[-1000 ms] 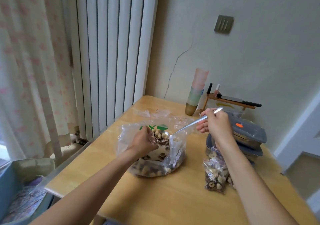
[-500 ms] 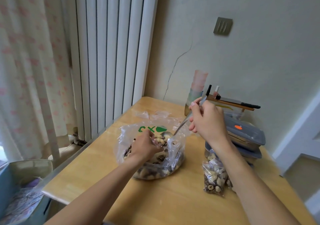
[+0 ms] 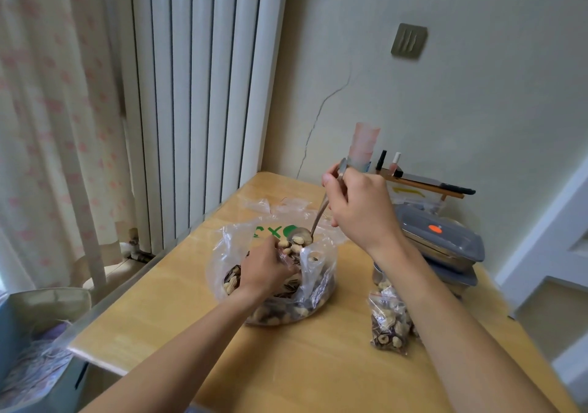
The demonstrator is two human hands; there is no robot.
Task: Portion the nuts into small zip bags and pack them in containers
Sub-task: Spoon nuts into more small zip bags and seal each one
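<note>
Nuts (image 3: 297,241) heap the spoon (image 3: 310,224) my right hand (image 3: 361,210) pinches over the big bag (image 3: 318,280), where my left hand (image 3: 265,269) grips a mostly hidden small bag, with a filled bag (image 3: 388,323) right.

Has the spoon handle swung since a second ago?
Yes. The spoon, held in the right hand, tipped from lying low to steeply upright, its handle end now up by the stacked cups.

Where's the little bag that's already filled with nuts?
The filled zip bag lies on the table, right of the big nut bag, beside the right forearm.
</note>
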